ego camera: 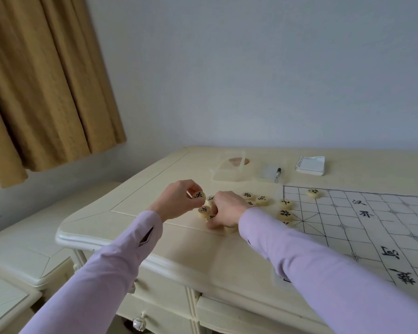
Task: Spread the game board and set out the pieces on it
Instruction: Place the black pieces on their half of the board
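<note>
A white game board (377, 227) printed with a black grid and characters lies spread flat on the right of the cream table. One round cream piece (313, 193) sits on its far left corner; two more pieces (285, 208) rest along its left edge. Several loose pieces (256, 199) lie in a heap on the table left of the board. My left hand (176, 201) is raised a little above the table and pinches one piece (199, 195) by its edge. My right hand (226, 209) presses down into the heap, fingers curled over pieces that it partly hides.
A clear plastic box (229, 168) and its lid stand at the back of the table, with a black pen (277, 175) and a spiral notepad (310, 165) to their right. The table edge (65, 237) curves at the near left. A brown curtain (39, 88) hangs at the left.
</note>
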Motion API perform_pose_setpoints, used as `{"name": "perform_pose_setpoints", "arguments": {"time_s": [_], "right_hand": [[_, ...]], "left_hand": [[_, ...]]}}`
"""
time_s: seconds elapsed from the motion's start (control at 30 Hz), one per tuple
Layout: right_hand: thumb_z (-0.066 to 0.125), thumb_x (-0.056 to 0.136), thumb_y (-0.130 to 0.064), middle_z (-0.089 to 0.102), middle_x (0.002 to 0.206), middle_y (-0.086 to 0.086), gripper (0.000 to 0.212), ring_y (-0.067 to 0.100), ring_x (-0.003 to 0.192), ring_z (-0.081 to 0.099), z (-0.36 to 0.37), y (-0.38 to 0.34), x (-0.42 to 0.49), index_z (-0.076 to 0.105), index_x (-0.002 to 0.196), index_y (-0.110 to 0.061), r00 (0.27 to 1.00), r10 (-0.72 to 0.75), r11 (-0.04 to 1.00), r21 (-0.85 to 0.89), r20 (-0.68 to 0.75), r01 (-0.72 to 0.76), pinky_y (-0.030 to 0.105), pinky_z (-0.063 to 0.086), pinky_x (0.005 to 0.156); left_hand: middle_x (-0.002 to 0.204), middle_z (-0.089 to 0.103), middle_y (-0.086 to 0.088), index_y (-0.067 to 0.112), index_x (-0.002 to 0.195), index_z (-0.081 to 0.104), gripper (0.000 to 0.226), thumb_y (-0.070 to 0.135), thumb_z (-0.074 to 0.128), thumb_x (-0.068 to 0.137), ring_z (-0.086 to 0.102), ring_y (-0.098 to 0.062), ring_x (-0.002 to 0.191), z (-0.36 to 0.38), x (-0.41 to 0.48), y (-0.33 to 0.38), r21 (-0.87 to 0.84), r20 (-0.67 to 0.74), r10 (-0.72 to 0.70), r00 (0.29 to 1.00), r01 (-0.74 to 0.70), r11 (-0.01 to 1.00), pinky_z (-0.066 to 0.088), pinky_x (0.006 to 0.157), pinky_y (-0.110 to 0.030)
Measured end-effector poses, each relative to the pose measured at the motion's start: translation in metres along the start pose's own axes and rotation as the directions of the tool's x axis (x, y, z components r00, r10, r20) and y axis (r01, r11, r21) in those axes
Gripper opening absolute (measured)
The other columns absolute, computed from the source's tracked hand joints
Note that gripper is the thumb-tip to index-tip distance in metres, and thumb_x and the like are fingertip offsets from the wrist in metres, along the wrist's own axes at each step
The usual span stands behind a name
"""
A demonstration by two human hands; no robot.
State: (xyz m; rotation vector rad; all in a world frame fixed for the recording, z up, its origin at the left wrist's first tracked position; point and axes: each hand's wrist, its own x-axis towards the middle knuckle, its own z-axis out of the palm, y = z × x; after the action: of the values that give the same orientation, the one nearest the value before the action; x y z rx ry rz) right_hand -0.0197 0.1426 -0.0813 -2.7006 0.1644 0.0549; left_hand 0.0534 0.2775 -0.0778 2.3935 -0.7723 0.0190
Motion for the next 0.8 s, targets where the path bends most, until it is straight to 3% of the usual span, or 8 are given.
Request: {"name": "perform_pose_setpoints", "arguments": {"time_s": [0.17,0.23,0.3,0.47,0.63,0.8], "right_hand": [[0.074,0.075,-0.026,0.051,0.065,0.0,0.026,0.023,0.07,0.052,-0.012,0.002,-0.007,0.057,0.075,-0.007,0.998,-0.006,0.998,0.065,-0.069,0.01,0.026,0.04,0.054],[0.075,0.073,-0.024,0.066,0.071,0.006,0.028,0.023,0.071,0.062,-0.022,0.008,-0.007,0.067,0.082,0.002,0.997,-0.003,0.98,0.196,-0.083,0.019,0.03,0.054,0.066],[0.078,0.071,-0.018,0.072,0.084,0.011,0.033,0.018,0.069,0.065,-0.031,0.017,-0.009,0.069,0.095,0.003,0.995,0.008,0.943,0.332,-0.098,0.025,0.033,0.058,0.08],[0.075,0.072,0.008,0.058,0.068,0.005,0.032,0.009,0.047,0.06,-0.042,0.035,-0.016,0.061,0.098,-0.006,0.997,-0.001,0.718,0.694,-0.072,0.051,0.015,0.052,0.053],[0.072,0.072,0.013,0.059,0.071,0.007,0.031,0.018,0.058,0.062,-0.054,0.05,-0.023,0.063,0.088,-0.012,0.995,-0.021,0.663,0.743,-0.095,0.085,0.018,0.055,0.058],[0.067,0.076,0.015,0.056,0.076,0.01,0.036,0.018,0.062,0.063,-0.077,0.079,-0.033,0.065,0.108,-0.001,0.993,0.039,0.606,0.793,-0.114,0.067,0.019,0.058,0.062]], "left_hand": [[0.09,0.06,0.007,0.027,0.103,0.062,0.02,0.025,0.065,0.083,0.058,-0.008,0.066,0.004,0.0,0.006,-0.047,-0.009,0.044,0.999,-0.045,0.998,0.049,0.066,-0.025],[0.085,0.059,0.01,0.027,0.102,0.064,0.02,0.023,0.066,0.083,0.056,-0.003,0.059,0.006,0.0,0.008,-0.061,-0.003,0.064,0.998,-0.064,0.996,0.045,0.057,-0.015],[0.081,0.058,0.011,0.028,0.099,0.065,0.02,0.021,0.068,0.081,0.052,-0.002,0.057,0.008,-0.001,0.01,-0.076,0.01,0.082,0.997,-0.081,0.994,0.04,0.051,-0.01],[0.079,0.064,0.0,0.032,0.093,0.063,0.028,0.012,0.075,0.076,0.054,-0.013,0.065,0.011,0.001,0.016,-0.208,0.062,0.119,0.991,-0.104,0.973,0.047,0.065,-0.029],[0.077,0.062,0.006,0.031,0.095,0.065,0.03,0.009,0.075,0.077,0.054,-0.003,0.058,0.015,0.002,0.024,-0.268,0.077,0.114,0.991,-0.09,0.959,0.042,0.06,-0.026],[0.079,0.069,0.005,0.03,0.103,0.068,0.029,0.013,0.073,0.08,0.065,-0.006,0.062,0.019,0.01,0.038,-0.349,0.084,0.097,0.992,-0.062,0.935,0.045,0.067,-0.028]]}}
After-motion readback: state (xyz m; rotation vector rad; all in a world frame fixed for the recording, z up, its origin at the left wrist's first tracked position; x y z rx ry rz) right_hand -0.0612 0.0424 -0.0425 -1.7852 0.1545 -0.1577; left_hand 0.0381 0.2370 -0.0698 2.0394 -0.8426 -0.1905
